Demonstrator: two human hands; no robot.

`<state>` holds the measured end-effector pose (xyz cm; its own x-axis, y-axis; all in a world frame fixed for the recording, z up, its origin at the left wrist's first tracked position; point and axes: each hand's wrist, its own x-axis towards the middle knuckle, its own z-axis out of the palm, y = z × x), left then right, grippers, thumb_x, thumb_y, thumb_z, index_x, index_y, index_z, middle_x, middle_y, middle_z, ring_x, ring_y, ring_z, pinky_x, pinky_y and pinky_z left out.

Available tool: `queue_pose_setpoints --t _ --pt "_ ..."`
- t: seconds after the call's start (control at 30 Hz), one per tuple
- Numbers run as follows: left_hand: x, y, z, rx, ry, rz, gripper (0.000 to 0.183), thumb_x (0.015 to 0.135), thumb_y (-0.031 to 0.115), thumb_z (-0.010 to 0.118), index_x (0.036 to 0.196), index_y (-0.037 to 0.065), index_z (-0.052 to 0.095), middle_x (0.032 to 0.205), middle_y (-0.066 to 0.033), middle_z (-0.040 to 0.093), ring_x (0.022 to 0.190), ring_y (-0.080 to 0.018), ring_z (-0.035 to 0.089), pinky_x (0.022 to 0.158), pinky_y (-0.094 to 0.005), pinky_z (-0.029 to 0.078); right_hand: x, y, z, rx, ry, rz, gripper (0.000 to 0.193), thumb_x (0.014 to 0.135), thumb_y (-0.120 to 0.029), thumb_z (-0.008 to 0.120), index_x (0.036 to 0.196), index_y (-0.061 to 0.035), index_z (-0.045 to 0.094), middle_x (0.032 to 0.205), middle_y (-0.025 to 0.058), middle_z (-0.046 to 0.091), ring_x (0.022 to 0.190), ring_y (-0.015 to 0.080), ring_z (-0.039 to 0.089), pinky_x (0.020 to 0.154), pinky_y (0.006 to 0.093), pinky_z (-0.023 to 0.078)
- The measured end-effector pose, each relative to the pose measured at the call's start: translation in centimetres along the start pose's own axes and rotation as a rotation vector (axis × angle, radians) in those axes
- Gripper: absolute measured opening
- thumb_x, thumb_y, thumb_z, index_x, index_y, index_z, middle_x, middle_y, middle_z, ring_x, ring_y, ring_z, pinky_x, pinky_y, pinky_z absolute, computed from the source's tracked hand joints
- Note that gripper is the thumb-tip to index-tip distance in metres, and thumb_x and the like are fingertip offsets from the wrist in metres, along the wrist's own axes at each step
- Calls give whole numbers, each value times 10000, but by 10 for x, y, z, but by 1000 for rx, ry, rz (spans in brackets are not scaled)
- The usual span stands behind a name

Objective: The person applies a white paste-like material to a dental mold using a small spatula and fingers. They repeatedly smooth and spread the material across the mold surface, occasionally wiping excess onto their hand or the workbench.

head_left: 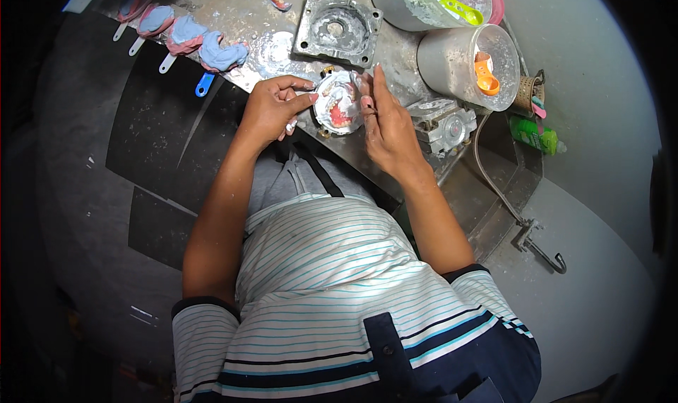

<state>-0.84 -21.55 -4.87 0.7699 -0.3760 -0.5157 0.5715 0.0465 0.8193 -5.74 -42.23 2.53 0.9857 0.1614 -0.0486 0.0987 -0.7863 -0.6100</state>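
A round mold half (319, 108) filled with white plaster sits at the table edge in front of me, with brass-coloured lugs at its rim. Set in the plaster is a pink denture base (341, 115), partly smeared with white. The thumb and fingers of my left hand (272, 108) close on the mold's left rim. Along its right side, my right hand (390, 124) has its fingers stretched out, some tips touching or very near the plaster; white residue shows on the fingers of both hands.
A square metal flask part (305, 44) lies behind the mold, another metal flask (439, 131) to the right. Two plastic tubs hold a green scoop (459, 9) and an orange scoop (486, 78). Several dental impressions (185, 36) line the left edge. A tap (526, 237) adjoins a sink (487, 166).
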Motion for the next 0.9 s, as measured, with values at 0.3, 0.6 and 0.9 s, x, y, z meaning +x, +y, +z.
queue_pose_setpoints --t 0.3,0.6,0.9 --pt "-7 0 -1 -434 291 166 234 974 194 631 984 -40 631 686 -73 607 538 -141 599 458 -270 491 -3 -34 -22 155 -4 3 527 1026 -110 481 1490 64 303 1219 255 622 1124 384 609 983 406 457" --pt "6 34 34 -928 392 238 286 961 292 672 1006 20 596 841 -74 601 746 -189 630 711 -331 564 -16 -64 -13 509 -131 45 425 1030 -120 488 1433 0 421 1160 254 648 1060 371 646 937 392 487" --pt "20 -2 22 -704 473 293 332 954 296 690 800 11 614 662 -114 648 483 -193 613 467 -298 492 3 -4 -3 238 50 229 468 1057 -216 447 1470 -13 363 1287 264 616 1162 363 628 983 411 469"
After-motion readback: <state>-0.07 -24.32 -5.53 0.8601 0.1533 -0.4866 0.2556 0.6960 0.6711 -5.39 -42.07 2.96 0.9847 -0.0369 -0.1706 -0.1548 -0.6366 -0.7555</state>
